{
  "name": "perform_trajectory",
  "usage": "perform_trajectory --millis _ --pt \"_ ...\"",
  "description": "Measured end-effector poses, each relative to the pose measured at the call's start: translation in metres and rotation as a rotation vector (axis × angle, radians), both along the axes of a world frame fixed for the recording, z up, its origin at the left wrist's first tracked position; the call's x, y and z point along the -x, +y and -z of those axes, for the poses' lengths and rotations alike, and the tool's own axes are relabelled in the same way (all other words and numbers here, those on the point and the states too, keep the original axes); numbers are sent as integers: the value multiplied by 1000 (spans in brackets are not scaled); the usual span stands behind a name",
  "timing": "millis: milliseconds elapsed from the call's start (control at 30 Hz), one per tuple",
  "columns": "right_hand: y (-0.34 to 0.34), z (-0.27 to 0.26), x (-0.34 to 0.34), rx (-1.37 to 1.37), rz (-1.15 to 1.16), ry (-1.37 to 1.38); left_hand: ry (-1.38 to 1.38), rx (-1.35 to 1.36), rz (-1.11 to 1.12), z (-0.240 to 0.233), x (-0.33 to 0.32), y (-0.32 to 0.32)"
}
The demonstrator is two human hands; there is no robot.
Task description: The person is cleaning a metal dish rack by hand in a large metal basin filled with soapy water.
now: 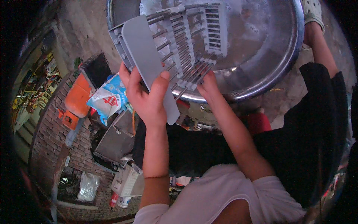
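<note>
A dish rack of metal rods with white plastic end panels is held tilted over a large round metal basin. My left hand grips the near end panel, its thumb over the front and its fingers behind. Beneath the rods, my right hand is at the rack's lower side; its fingers are mostly hidden behind the rods, so their grip is unclear. Cloudy water with patches of suds lies in the basin under the rack.
To the left are an orange gas cylinder, a blue and white printed plastic bag and a dark metal cabinet by a brick wall. My foot in a pale clog rests beside the basin's right rim.
</note>
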State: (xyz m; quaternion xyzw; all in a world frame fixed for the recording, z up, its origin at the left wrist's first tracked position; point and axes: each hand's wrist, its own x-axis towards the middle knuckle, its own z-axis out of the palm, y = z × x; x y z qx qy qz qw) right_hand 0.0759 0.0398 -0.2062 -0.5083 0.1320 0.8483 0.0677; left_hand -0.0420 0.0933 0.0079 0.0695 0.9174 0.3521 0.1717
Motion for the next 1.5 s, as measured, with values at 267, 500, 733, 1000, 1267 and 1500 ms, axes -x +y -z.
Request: perform_trajectory --millis 267,500,733,1000,1267,1500 --pt "7 -15 29 -105 108 -193 73 0 149 2 0 -2" --pt "24 -11 12 -491 -445 -158 10 -13 38 0 1 7" --pt "-26 26 23 -153 -84 63 2 6 -2 0 0 5" --pt "-50 86 2 -508 -490 -489 14 -18 -1 2 1 1" --pt "-16 52 2 81 59 -105 5 -18 26 1 5 1" --pt "-8 1 15 286 156 40 -56 -39 -46 0 2 1"
